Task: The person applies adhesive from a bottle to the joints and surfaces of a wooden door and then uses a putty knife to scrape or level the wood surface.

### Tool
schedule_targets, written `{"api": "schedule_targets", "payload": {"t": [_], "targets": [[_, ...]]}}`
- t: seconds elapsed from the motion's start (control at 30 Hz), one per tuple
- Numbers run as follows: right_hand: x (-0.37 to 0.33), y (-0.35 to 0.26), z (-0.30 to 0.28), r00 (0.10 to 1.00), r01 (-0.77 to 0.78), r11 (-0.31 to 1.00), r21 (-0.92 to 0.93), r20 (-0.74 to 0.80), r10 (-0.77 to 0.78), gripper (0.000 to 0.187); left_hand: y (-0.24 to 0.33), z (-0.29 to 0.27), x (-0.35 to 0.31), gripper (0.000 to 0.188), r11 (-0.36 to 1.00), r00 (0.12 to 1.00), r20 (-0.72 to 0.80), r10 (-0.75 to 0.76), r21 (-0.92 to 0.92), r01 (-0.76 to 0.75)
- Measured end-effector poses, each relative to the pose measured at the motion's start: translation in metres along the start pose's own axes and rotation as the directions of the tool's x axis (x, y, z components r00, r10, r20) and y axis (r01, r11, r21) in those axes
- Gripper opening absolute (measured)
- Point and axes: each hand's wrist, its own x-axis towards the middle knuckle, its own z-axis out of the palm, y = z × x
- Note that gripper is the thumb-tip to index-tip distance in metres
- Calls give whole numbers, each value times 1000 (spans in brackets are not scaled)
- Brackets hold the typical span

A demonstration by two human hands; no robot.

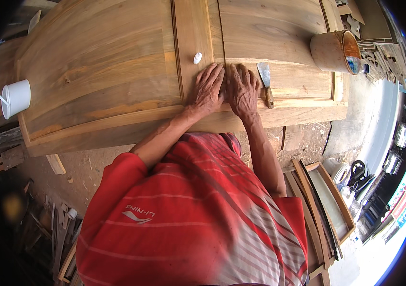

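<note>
Left hand (206,89) and right hand (242,90) lie flat, palms down, side by side with fingers extended, pressed onto the large brown panelled wooden door (117,62) at the seam beside its vertical centre rail; neither grips anything. A steel-bladed putty knife with wooden handle (265,83) lies just beside the right hand. A small white cap (197,58) sits above the left hand. A rusty cylindrical tin (335,51) lies at the door's right end, a white plastic cup (17,97) at its left.

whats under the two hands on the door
Both the left hand and right hand press flat on the wooden door, along a panel seam. Whatever lies beneath the palms is covered.
</note>
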Motion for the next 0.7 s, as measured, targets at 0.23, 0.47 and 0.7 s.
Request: {"api": "schedule_targets", "payload": {"t": [0.23, 0.47, 0.7], "targets": [[-16, 2, 7, 1000, 5, 995, -102, -12, -6, 53, 0, -3, 2, 68, 1000, 1000, 1, 26, -15, -26], [-9, -1, 4, 1000, -24, 999, -23, -1, 24, 52, 0, 0, -3, 64, 1000, 1000, -13, 28, -9, -29], [-20, -6, 7, 1000, -25, 993, -114, -2, 25, 54, -1, 4, 1, 65, 999, 999, -42, 29, -31, -30]]}}
